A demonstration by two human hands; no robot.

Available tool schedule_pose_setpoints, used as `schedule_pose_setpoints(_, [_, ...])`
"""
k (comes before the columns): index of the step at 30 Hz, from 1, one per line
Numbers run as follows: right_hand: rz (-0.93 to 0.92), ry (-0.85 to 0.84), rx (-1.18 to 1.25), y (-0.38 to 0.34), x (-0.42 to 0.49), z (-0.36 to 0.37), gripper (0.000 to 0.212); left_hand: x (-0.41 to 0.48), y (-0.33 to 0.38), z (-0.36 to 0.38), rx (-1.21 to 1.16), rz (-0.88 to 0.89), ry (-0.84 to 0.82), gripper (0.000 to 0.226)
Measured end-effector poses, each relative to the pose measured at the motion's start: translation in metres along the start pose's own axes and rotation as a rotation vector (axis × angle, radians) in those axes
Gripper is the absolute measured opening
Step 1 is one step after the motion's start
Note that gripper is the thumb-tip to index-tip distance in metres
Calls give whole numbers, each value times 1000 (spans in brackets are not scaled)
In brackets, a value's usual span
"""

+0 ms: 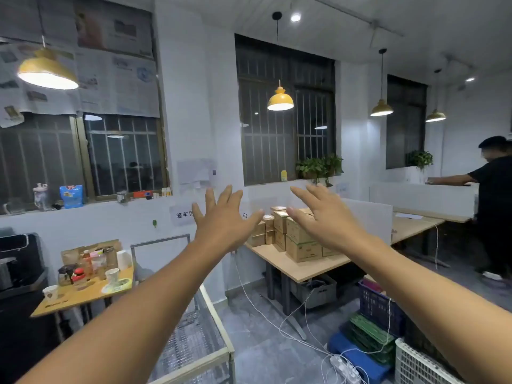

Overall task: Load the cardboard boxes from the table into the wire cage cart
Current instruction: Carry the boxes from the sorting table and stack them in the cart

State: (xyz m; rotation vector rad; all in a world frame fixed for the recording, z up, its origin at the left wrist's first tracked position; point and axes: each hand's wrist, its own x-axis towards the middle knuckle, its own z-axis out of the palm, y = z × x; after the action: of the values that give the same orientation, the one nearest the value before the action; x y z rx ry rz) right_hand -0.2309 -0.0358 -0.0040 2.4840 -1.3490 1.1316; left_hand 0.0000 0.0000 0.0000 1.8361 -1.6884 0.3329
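1. A stack of cardboard boxes (302,234) sits at the left end of a pale wooden table (299,268), pushed toward its back edge by the white wall. The small boxes are piled on the left and the larger ones on the right. The strip along the table's front edge is bare.
2. The wire cage cart (199,339) stands on the floor to the left of the table, apart from it. It has a pale frame and a mesh base, and the left forearm partly hides it.
3. The left hand (224,217) is raised in the air with its fingers straight and spread. It holds nothing and, in this view, covers the left side of the stack.
4. The right hand (324,217) is raised beside it, also spread flat and holding nothing. It covers the top right of the stack.
5. Under the table are a grey bin and loose white cables. The cables run to a power strip (345,368) on the floor.
6. To the right, a blue crate (379,309) and a white basket (415,364) stand on the floor.
7. At far left, a small side table (83,295) carries cups and bottles.
8. A person in black (496,203) stands at far right.
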Motion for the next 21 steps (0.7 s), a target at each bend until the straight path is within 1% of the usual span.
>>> schedule_pose_setpoints(3, [30, -47, 13, 30, -2, 20, 66, 11, 4, 37, 11, 20, -27, 84])
schedule_pose_setpoints(8, [55, -108, -4, 95, 13, 56, 74, 47, 19, 109, -50, 9, -92, 80])
schedule_pose_setpoints(11, [77, -123, -6, 138, 30, 74, 71, 73, 36, 152, -94, 2, -120, 78])
schedule_pose_setpoints(14, [97, -138, 1, 181, 47, 87, 69, 98, 54, 196, -108, -1, -113, 78])
schedule_pose_setpoints(21, [174, -172, 27, 274, 89, 123, 65, 161, 73, 289, -146, -16, -165, 84])
